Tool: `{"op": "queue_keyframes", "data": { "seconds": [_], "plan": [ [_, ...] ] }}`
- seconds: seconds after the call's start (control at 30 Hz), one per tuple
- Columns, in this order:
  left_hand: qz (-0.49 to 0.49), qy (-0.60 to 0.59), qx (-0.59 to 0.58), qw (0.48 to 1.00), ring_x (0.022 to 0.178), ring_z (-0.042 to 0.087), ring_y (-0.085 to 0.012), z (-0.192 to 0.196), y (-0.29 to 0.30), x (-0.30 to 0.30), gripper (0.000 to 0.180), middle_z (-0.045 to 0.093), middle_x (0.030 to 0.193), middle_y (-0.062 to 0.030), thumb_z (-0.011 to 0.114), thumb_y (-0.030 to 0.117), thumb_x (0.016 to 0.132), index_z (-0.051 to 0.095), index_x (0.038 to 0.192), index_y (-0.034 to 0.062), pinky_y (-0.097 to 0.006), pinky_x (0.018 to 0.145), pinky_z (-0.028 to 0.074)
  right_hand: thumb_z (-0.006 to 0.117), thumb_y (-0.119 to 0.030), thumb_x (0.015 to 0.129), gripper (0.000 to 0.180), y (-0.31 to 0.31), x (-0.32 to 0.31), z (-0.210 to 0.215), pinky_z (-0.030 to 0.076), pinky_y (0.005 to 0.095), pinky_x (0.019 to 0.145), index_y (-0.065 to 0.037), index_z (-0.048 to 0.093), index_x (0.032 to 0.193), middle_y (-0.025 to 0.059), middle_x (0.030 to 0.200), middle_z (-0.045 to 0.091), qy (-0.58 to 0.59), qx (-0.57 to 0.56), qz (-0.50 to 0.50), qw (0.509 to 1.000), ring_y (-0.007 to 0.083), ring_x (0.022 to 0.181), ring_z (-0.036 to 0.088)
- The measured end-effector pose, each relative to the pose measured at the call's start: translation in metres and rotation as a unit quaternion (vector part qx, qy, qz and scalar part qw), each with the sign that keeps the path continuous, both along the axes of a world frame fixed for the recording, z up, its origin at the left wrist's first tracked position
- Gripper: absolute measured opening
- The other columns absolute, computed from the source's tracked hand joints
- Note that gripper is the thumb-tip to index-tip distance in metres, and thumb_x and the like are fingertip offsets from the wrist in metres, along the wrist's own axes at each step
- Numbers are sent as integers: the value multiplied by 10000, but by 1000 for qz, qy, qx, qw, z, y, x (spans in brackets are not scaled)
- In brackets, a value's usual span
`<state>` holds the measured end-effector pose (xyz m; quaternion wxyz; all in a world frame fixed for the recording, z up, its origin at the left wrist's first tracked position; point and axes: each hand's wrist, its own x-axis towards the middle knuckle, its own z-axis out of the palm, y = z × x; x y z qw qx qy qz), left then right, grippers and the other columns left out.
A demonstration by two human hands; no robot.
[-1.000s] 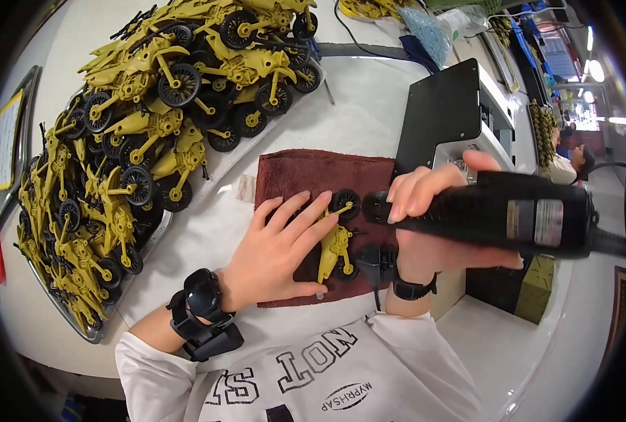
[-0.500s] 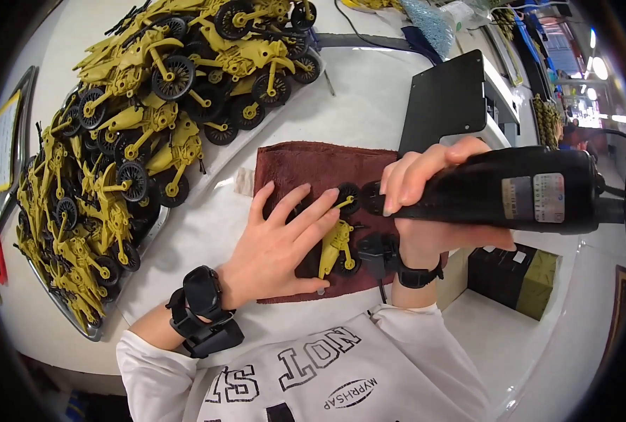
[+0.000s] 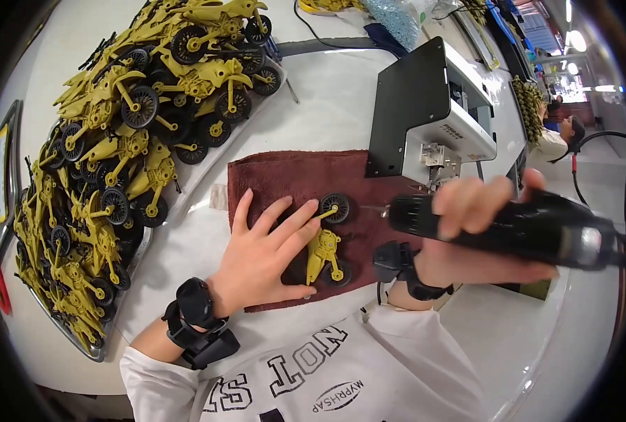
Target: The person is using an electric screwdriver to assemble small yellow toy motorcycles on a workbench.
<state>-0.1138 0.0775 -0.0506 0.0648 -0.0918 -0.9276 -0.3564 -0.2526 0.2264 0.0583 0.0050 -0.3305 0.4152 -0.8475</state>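
A yellow toy motorcycle [image 3: 321, 254] with black spoked wheels lies on its side on a dark red cloth [image 3: 380, 190]. My left hand [image 3: 262, 246] rests on the cloth and against the motorcycle's left side, fingers spread and stretched out. The fingertips touch near the front fork, the thumb near the lower end. In my right hand [image 3: 471, 218] is a black electric screwdriver [image 3: 517, 228], its thin bit pointing left toward the upper wheel, apart from it. The fingers wrap round its body.
Several more yellow toy motorcycles [image 3: 116, 144] lie heaped on a metal tray [image 3: 141, 257] at left. A black and white box-shaped machine [image 3: 411, 105] with a metal fitting stands beyond the cloth. Further right is another person [image 3: 556, 141].
The screwdriver has drawn back to the right, off the motorcycle, uncovering its bit. My left hand has stayed on the motorcycle. The whole view has shifted, showing more of the machine.
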Motion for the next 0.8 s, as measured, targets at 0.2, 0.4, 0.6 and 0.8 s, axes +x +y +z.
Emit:
{"op": "queue_keyframes", "data": {
  "seconds": [0.2,0.4,0.6,0.8],
  "plan": [
    [-13,14,-15,1000,1252,380,-327,2,0,3,894,399,1414,-55,767,514,539,461,1282,121,-600,1058,118,323,-883,677,1042,37,-33,42,405,354,461,-5,387,1235,90,593,494,94,103,-256,957,186,424,443],
    [-18,-6,-31,999,1311,307,-337,3,2,0,936,362,1440,-60,767,495,542,430,1337,134,-608,1055,105,337,-886,669,1028,53,-68,17,409,316,451,-8,427,1195,94,578,532,29,153,-260,953,192,433,488],
    [-29,7,-50,998,1318,304,-318,12,4,-1,926,358,1440,-63,769,479,540,438,1330,127,-613,1057,93,423,-872,645,986,58,-55,27,386,337,511,-23,477,1143,74,610,548,53,109,-217,969,176,470,479],
    [-77,7,-47,996,1265,365,-309,14,3,-11,912,452,1308,-98,780,450,526,448,1306,113,-586,1070,119,361,-860,697,911,38,-60,18,390,320,486,-45,470,1089,69,567,500,18,169,-275,946,178,427,456]
  ]
}}
